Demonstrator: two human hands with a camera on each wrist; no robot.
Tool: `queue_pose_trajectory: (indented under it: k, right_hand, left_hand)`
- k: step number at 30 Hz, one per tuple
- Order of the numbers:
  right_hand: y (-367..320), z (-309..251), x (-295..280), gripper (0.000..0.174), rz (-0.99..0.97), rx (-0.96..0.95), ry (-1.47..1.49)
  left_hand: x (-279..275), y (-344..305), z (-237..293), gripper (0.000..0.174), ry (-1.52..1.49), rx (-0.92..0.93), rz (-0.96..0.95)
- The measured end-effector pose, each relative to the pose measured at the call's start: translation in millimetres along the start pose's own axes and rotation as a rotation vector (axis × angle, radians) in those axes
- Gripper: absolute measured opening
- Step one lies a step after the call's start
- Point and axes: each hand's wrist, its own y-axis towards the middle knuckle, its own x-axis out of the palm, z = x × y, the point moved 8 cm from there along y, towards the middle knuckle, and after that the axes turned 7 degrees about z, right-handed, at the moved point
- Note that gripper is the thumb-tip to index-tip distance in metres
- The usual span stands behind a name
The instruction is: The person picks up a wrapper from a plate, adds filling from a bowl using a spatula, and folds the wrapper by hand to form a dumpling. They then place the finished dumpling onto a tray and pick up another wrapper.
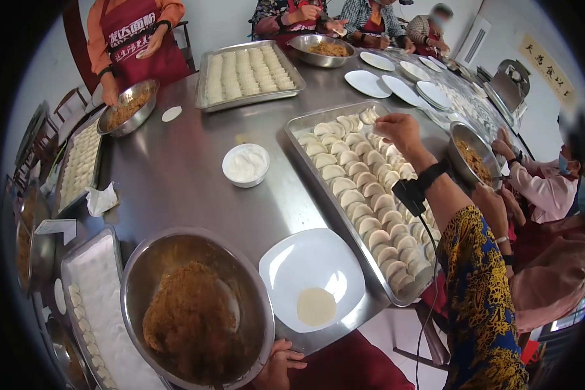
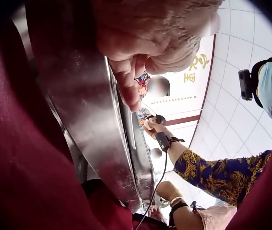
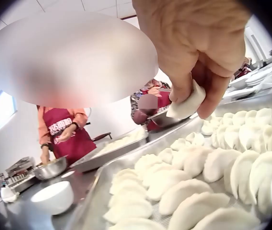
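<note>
My right hand [image 1: 400,133] is over the far end of a metal tray [image 1: 292,130] filled with rows of dumplings [image 1: 370,188]. In the right wrist view its thumb and fingers pinch one folded white dumpling [image 3: 189,103], held above the others. My left hand [image 1: 278,365] rests at the near table edge, beside a steel bowl [image 1: 131,286] of brown filling [image 1: 185,312]; in the left wrist view its fingers [image 2: 126,86] bend loosely with nothing held. Between bowl and tray sits a white plate [image 1: 279,273] bearing one round wrapper [image 1: 316,306].
A small white bowl of flour [image 1: 246,183] stands mid-table. Further trays of dumplings [image 1: 244,75] and filling bowls [image 1: 322,60] lie around the table. Stacked white plates [image 1: 400,90] are at the far right. Other people in aprons work around it. A cable [image 1: 430,273] hangs from my right wrist.
</note>
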Motion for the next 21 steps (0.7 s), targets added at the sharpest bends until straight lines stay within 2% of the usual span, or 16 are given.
queue_pose_trajectory:
  k: [2, 3, 5, 9, 11, 12, 15, 17, 21]
  right_hand:
    - [13.9, 10.7, -2.5, 0.015, 0.088, 0.038, -0.139]
    - [19.6, 16.6, -0.2, 0.015, 0.116, 0.059, -0.183]
    - [31.3, 28.9, 6.8, 0.016, 0.142, 0.026, -0.252]
    - [36.9, 35.0, 17.8, 0.018, 0.21, 0.011, -0.361]
    - [28.7, 28.5, 23.9, 0.019, 0.239, 0.01, -0.403]
    - [25.3, 26.0, 24.0, 0.02, 0.273, 0.007, -0.444]
    - [28.9, 29.0, 20.7, 0.023, 0.295, -0.025, -0.423]
    - [30.5, 29.2, 13.2, 0.025, 0.304, -0.032, -0.431]
    - [27.4, 23.7, -4.3, 0.028, 0.309, -0.078, -0.448]
  left_hand:
    - [4.6, 0.2, 23.0, 0.034, 0.197, 0.326, -0.047]
    - [5.9, -0.4, 21.7, 0.034, 0.195, 0.322, -0.043]
    - [0.4, -1.1, -6.8, 0.037, -0.057, -0.015, 0.028]
    - [0.4, 0.1, -2.6, 0.038, 0.042, 0.061, -0.016]
    - [2.9, 0.0, 12.3, 0.037, 0.122, 0.223, -0.031]
    - [2.3, -0.3, 10.1, 0.037, 0.123, 0.22, -0.028]
    - [-0.5, -2.4, -1.7, 0.037, 0.067, 0.128, -0.02]
    - [-2.4, -4.0, -18.6, 0.038, -0.06, -0.104, 0.027]
    - [0.4, -0.3, -12.0, 0.037, -0.146, -0.141, 0.068]
